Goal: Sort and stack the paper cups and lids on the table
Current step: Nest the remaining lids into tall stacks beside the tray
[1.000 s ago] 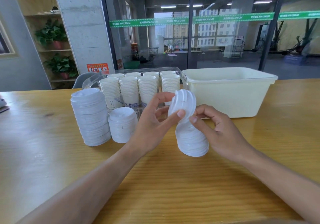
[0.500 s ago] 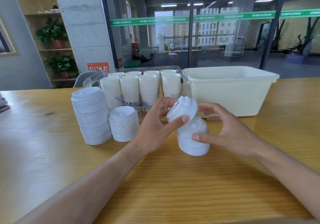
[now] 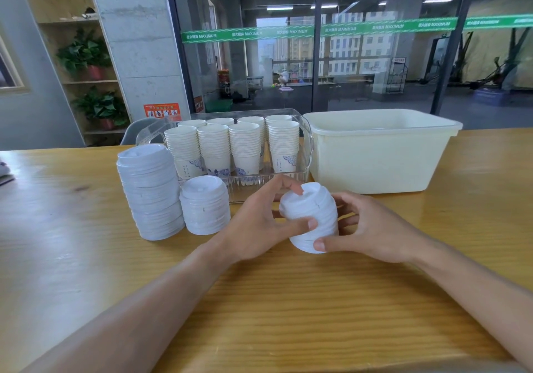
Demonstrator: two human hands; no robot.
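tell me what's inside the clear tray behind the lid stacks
The clear tray holds stacks of paper cups, four in the front row and four behind. The back row shows only its rims, and the tray floor is covered.

A cream plastic tub [image 3: 375, 156] stood on the wooden bench [image 3: 288, 315] at the far right, just beside a clear plastic tray [image 3: 306, 142]. Behind the bench ran a glass wall [image 3: 360, 64] crossed by a green printed strip [image 3: 317, 30]. A grey concrete pillar [image 3: 138, 41] rose at the left, with an orange notice [image 3: 162, 110] low on it. Left of the pillar, wooden shelves [image 3: 72, 22] carried two potted plants [image 3: 83, 52], one above the other. A grey chair back [image 3: 135, 130] showed behind the tray
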